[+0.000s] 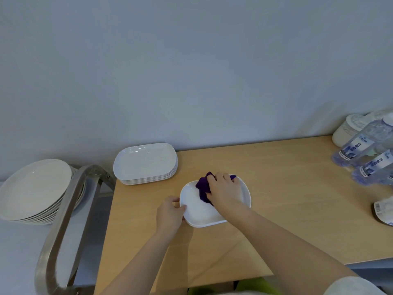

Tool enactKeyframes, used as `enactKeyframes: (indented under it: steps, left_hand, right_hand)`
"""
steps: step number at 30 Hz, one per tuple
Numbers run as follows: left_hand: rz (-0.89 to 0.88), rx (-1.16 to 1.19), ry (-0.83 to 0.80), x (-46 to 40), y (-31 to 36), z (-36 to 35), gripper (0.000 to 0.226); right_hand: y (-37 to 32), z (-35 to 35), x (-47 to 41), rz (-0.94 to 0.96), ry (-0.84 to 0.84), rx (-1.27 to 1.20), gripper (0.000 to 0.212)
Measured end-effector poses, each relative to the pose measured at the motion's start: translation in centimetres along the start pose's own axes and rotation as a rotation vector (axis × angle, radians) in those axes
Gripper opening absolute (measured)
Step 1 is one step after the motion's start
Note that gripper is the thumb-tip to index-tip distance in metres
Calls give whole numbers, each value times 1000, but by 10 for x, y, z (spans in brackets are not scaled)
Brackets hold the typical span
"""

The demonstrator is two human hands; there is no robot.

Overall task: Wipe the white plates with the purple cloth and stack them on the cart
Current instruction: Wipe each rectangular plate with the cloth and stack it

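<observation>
- Two hands at work on one white rounded-rectangle plate (202,211), which sits on the light wooden counter (287,188) near its left edge, toward the front.
- L hand (169,213): fingers curled round the plate's left rim, thumb on top, steadying it.
- R hand (225,188): fingers bent over the bunched purple cloth (203,188), pressing it onto the plate's far half; cloth partly hidden under the palm.
- Step in hand, as I judge it: wiping, mid-plate. Near half of the plate is bare white; can't tell if it's been wiped.
- Stack of matching white rounded-rectangle plates (145,162) at the counter's back-left corner, apart from the one being wiped — prob. the ones waiting.
- Stack of round white plates (35,190) on the grey cart (21,252) just left of the counter, behind the cart's metal handle (63,213).
- Clear water bottles (359,145) at the counter's right edge, well apart from the work.
- Next move, my guess: finish the wipe, then lift the plate w/ the L hand over the handle to the cart. Needs a firm rim grip and clearance past the handle; shapes differ, so it'd likely need its own spot beside the round stack.
</observation>
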State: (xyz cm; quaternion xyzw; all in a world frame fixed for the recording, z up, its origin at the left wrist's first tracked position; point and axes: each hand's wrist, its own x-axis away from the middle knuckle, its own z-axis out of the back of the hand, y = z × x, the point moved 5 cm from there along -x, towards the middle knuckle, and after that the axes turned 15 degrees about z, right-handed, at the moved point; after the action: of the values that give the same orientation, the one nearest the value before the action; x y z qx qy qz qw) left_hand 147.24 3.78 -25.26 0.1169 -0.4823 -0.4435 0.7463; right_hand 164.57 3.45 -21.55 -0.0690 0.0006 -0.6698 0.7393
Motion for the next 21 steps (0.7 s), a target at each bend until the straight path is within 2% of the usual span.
enactKeyframes:
  steps: [6,15,21]
  left_hand:
    - [-4,16,20,4,5,3,17]
    - [-14,7,41,5,8,12,17]
    - [3,36,100,9,6,11,17]
  right_hand:
    - [21,-1,26,-33,32,-21,36]
    - [-11,-9,50,221,-6,-115,42]
    - [-14,-5,47,264,40,-94,43]
